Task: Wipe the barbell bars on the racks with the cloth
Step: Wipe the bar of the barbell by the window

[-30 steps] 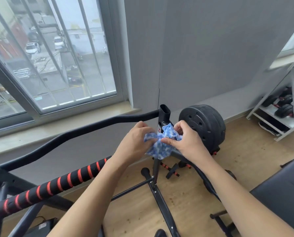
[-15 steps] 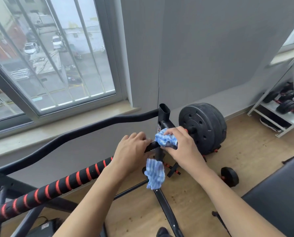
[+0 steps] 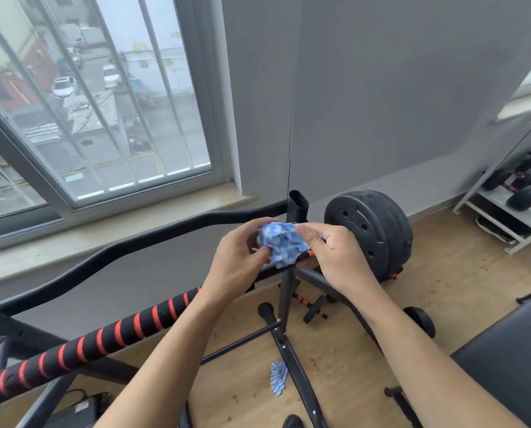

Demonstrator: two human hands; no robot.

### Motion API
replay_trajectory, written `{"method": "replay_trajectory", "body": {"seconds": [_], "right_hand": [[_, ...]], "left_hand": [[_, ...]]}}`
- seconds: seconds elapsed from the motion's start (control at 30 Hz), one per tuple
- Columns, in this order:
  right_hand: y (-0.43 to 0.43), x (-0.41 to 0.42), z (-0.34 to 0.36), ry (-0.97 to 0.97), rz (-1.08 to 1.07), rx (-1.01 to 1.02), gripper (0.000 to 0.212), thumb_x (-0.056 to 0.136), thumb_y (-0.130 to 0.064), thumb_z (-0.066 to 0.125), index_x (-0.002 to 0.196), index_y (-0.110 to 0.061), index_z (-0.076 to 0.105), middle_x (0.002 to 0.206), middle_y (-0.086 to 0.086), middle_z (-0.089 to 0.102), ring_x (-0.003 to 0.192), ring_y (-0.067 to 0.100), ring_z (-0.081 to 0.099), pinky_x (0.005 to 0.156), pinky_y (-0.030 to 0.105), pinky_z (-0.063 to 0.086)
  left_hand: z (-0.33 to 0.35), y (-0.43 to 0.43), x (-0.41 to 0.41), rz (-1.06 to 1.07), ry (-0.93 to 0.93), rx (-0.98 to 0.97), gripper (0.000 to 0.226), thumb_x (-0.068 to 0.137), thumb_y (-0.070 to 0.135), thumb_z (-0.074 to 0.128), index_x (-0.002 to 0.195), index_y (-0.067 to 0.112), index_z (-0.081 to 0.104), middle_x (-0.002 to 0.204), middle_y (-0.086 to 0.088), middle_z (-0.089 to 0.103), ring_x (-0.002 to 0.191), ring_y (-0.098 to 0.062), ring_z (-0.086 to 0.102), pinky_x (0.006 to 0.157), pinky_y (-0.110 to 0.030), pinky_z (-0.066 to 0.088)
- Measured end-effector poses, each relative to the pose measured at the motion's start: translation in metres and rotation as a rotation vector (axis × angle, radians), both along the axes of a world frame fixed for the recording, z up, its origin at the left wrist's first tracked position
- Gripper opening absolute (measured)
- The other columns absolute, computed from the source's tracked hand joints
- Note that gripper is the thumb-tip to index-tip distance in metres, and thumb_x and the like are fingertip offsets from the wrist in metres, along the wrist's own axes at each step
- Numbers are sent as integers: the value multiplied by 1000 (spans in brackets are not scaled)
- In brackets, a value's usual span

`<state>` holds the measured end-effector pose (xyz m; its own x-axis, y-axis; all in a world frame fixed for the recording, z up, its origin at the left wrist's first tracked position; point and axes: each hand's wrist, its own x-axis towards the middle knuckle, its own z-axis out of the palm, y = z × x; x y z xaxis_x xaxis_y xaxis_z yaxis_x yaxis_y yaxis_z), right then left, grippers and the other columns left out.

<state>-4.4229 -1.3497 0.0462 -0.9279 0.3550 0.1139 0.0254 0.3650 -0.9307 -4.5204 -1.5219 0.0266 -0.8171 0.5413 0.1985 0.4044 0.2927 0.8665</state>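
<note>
This is a small home gym or exercise room. A barbell bar (image 3: 109, 338) with black and red grip lies on a black metal rack (image 3: 286, 291), with round weight plates (image 3: 370, 234) on its end. A white shelf (image 3: 505, 217) at the right carries dumbbells (image 3: 523, 197). The floor (image 3: 443, 273) is light wood, the walls are grey, and a window (image 3: 88, 103) looks down on a street with parked cars.
</note>
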Motion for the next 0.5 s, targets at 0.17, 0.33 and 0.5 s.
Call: {"method": "replay_trajectory", "body": {"seconds": [0.17,0.33,0.5], "right_hand": [[23,-4,3,77,-206,-37,32,104,-42,54,104,-18,76,93,-4,78,87,14,75,79,38,61],[23,-9,14,115,-226,-397,30,106,-30,53,105,-4,68,95,11,76,80,23,74,70,36,63],[28,-20,22,150,-216,-373,33,107,-35,50,100,-9,69,101,16,74,97,32,73,91,57,57]], "left_hand": [[9,-9,-14,113,-40,14,40,90,-2,60,105,28,81,92,15,78,84,-7,71,71,-26,58],[14,-11,-25,112,222,-121,40,83,-2,60,101,30,76,101,17,69,88,-9,57,81,-29,48],[24,-10,-10,-290,49,-97,44,81,26,63,124,28,56,129,9,53,126,-7,54,107,-28,43]]}}
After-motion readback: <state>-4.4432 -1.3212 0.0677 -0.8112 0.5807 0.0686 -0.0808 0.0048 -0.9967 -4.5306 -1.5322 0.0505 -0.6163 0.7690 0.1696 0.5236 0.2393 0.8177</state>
